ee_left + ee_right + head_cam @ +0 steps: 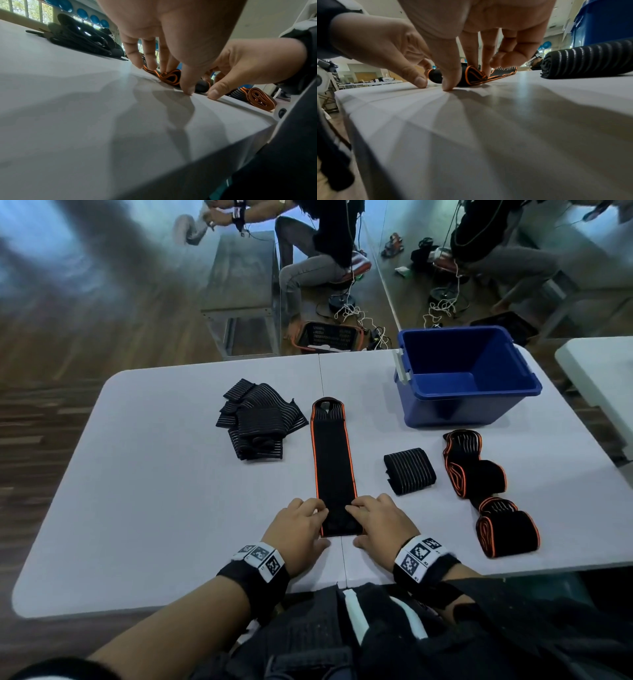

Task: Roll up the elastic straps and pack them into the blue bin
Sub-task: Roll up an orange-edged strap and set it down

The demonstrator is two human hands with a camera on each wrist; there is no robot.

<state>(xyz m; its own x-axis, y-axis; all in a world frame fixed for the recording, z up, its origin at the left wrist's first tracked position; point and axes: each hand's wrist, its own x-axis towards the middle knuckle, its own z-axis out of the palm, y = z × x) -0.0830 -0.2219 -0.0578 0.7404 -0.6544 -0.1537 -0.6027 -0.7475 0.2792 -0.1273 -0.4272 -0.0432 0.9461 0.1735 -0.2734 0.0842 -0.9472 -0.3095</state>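
Bare table (pixel 154 474) is lying open to the left of the two hands, up to the pile of grey-striped straps (pixel 258 419) at the far left. The orange-edged strap (pixel 334 460) is running straight away down the middle. On the right, a rolled striped strap (pixel 409 470) and the loose orange-edged rolls (pixel 486 491) are crowding the way toward the blue bin (pixel 466 378), whose open top is standing unobstructed.

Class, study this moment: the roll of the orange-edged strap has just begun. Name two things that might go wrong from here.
1. Both hands, left hand and right hand, pinch only the near end of the orange-edged strap; uneven pressure may skew the roll.
2. The starting roll looks loose, so it might spring open before reaching the blue bin.
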